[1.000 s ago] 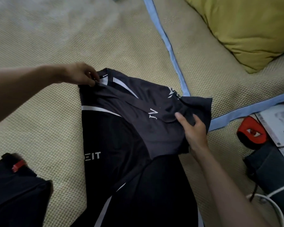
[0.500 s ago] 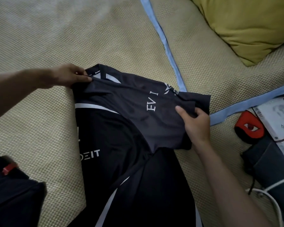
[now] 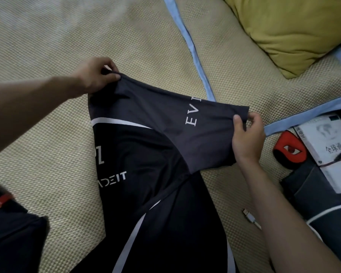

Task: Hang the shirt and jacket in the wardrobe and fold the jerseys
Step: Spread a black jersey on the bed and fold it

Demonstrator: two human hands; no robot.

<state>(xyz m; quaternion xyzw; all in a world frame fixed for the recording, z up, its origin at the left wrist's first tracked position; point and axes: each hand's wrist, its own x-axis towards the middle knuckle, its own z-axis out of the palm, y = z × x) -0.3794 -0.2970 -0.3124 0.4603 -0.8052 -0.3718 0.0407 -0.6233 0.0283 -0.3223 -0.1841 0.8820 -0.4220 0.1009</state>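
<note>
A black and dark grey jersey (image 3: 146, 174) with white stripes and white lettering lies on the woven mat (image 3: 47, 56). Its grey upper part is folded across the top. My left hand (image 3: 96, 74) pinches the fold's far left corner. At the right end, my right hand (image 3: 246, 134) grips the fold's edge between thumb and fingers. The cloth is stretched taut between both hands. The jersey's lower part runs out of the bottom of the view.
Another dark garment with a red tag (image 3: 12, 233) lies at the bottom left. A yellow-green pillow (image 3: 293, 30) sits top right. At the right are a red and black pouch (image 3: 288, 149), a book (image 3: 331, 146), dark folded cloth (image 3: 313, 196) and a white cable (image 3: 252, 218).
Both hands moved apart and pulled the grey fold flat and taut. The collar and white trim are now covered, and my right hand shifted to the fold's right edge.
</note>
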